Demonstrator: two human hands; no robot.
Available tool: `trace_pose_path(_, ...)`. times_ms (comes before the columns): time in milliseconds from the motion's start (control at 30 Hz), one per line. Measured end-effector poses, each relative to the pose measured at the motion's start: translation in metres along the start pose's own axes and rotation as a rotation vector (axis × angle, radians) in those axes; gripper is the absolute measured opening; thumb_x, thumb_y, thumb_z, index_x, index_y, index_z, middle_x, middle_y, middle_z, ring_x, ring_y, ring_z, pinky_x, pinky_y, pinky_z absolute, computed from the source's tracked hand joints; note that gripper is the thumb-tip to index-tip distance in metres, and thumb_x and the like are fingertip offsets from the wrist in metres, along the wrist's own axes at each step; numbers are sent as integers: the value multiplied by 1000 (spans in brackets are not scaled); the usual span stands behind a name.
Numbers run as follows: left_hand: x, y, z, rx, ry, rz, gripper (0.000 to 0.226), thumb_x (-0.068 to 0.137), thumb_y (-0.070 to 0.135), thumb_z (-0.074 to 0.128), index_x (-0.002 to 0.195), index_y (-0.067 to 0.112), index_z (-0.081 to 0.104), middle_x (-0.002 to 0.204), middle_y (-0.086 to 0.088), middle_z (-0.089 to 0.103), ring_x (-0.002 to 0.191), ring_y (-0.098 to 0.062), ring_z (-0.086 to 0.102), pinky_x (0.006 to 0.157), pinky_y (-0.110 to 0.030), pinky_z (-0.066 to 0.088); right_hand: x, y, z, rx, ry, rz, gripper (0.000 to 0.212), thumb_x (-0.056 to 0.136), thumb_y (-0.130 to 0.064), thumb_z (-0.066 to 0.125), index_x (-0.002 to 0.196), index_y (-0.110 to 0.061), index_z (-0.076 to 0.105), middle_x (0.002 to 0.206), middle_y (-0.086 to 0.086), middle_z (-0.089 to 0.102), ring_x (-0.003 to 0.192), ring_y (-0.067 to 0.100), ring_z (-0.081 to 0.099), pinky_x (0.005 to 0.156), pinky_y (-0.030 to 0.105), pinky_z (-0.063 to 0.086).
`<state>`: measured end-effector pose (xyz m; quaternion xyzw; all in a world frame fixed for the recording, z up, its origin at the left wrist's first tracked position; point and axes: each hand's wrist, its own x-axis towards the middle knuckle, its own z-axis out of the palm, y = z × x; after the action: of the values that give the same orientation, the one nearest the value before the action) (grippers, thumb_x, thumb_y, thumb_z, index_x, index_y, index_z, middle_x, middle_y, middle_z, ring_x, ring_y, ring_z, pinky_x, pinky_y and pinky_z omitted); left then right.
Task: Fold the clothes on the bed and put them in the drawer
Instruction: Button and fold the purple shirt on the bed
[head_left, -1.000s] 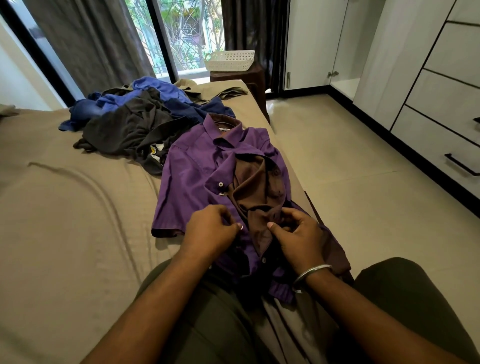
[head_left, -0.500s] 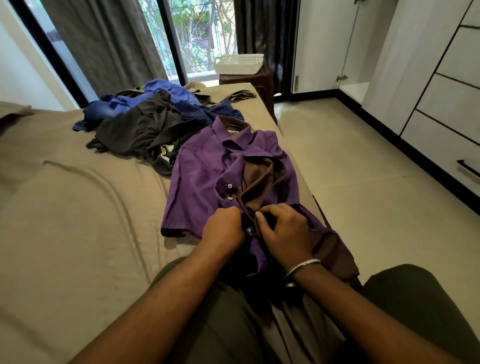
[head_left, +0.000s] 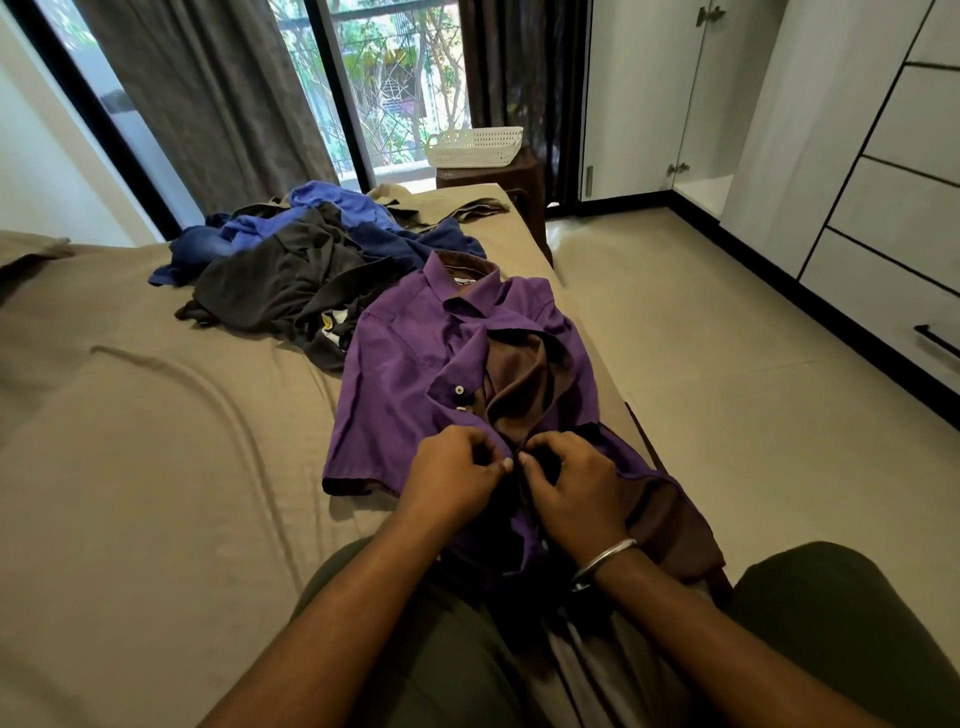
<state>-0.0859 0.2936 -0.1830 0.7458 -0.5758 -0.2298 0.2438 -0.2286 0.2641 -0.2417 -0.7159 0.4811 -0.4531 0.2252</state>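
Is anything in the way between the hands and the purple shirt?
No. The left hand and right hand already pinch the purple shirt at its front opening, with nothing between them.

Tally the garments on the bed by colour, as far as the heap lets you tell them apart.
Purple: 1, the purple shirt, pinched at its front edges by the left hand and the right hand.
Blue: at least 2, a light blue garment and a navy garment.
Dark grey: 1, the dark grey garment.
Total: at least 4; the heap hides any others.
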Motion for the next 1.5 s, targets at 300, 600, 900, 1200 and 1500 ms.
trace_pose_path(300,1,0,0,-62,-3,-11,10,87,31,73,85,21,71,79,6,71,71,-6,66,63,-20,52,0,0,-1,141,-86,-36,10,90,-16,62,95,-11,69,88,-5,64,78,-4,57,72,3,41)
trace_pose_path(600,-1,1,-3,-85,-6,-11,9,89,28,70,86,20,71,73,11,67,66,2,62,53,-6,42,-2,3,0,324,-96,111,9,90,-14,70,97,-14,74,87,-9,73,82,-1,68,75,14,52)
trace_pose_path(900,-3,4,-6,-280,-55,-92,12,91,26,69,84,18,73,73,2,71,63,-8,64,66,-26,55,-1,-2,-4,657,-112,254,15,92,-8,66,96,-16,77,90,-1,77,90,13,73,82,24,56)
trace_pose_path(1200,-9,9,-11,-444,-114,-105,12,82,28,77,88,17,76,79,-4,76,78,-16,73,63,-26,54,-3,2,-8,684,-158,232,13,82,-5,76,93,-12,78,86,2,77,86,21,74,81,37,59)
trace_pose_path(1500,-9,12,-14,-495,-125,-184,15,92,19,67,93,6,75,75,-8,72,58,-12,66,53,-21,49,-4,-4,-7,720,-141,242,13,80,-10,78,93,-10,77,87,2,77,86,18,74,76,26,58)
